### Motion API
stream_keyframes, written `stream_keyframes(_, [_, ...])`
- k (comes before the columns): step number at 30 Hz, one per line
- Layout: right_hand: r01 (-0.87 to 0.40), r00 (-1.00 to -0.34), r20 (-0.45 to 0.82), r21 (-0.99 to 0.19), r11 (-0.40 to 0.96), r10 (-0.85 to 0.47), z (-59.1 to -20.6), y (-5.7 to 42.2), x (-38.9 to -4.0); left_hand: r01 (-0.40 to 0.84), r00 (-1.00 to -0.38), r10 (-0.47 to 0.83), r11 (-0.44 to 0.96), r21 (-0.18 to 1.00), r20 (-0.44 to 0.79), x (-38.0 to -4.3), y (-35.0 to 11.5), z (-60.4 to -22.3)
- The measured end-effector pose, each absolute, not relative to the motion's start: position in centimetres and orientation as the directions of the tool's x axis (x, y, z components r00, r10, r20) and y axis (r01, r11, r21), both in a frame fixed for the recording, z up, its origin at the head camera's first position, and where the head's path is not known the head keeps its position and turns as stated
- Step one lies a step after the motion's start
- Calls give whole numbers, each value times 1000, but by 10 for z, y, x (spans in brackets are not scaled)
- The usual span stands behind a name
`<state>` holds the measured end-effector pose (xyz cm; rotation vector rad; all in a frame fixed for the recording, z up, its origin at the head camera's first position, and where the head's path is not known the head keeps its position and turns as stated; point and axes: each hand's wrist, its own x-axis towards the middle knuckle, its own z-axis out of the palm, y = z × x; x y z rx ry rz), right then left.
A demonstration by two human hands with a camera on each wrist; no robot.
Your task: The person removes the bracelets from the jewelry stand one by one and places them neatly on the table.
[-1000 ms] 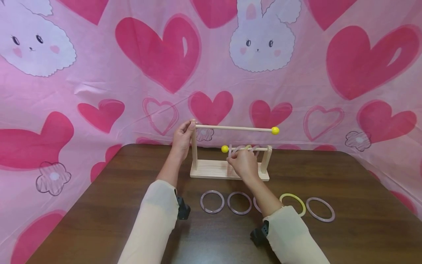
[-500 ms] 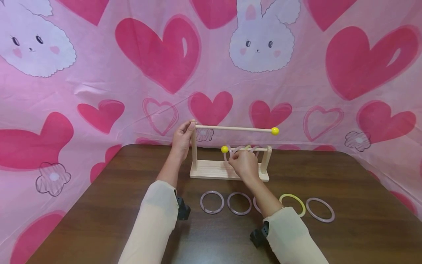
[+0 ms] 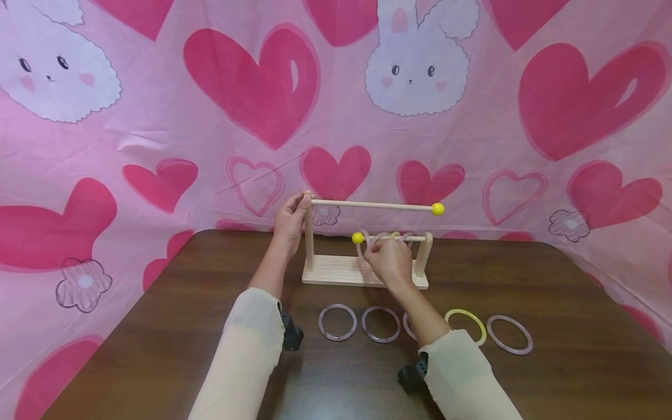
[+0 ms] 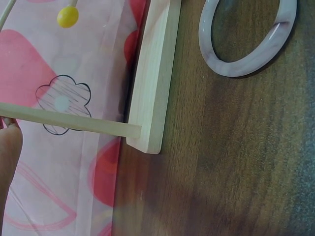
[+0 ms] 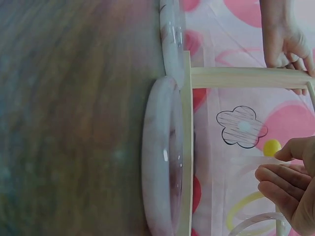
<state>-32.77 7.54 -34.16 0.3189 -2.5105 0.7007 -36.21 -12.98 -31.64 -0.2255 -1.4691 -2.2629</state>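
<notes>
A pale wooden bangle stand (image 3: 336, 270) has a tall post on the left and a shorter one on the right. My left hand (image 3: 291, 219) grips the top of the tall post. Its upper rod (image 3: 373, 204) is bare, with a yellow ball (image 3: 438, 209) on the end. Several bangles, mauve and one yellow, hang on the lower rod (image 3: 417, 237), which ends in another yellow ball (image 3: 358, 238). My right hand (image 3: 391, 259) is at this rod, thumb and forefinger pinching a mauve bangle (image 3: 359, 248) beside the ball. Fingers partly hide the hanging bangles.
In front of the stand, several bangles lie in a row on the brown table (image 3: 210, 326): mauve ones (image 3: 338, 338) and a yellow one (image 3: 480, 326). My right forearm partly covers one. A pink heart-print cloth (image 3: 336, 128) hangs behind the table.
The mauve bangle at my right fingers has shifted left along the lower rod to the yellow ball and now hangs tilted. My left hand stays on the post.
</notes>
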Motion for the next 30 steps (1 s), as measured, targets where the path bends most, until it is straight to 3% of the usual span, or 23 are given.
stream_keyframes(13, [-344, -859, 507, -465, 816, -73, -339, 75, -327, 438, -893, -273, -346, 830, 357, -362, -131, -317])
stream_keyframes(30, [-377, -884, 463, -628, 680, -63, -339, 77, -327, 441, -894, -259, -363, 821, 365, -363, -130, -317])
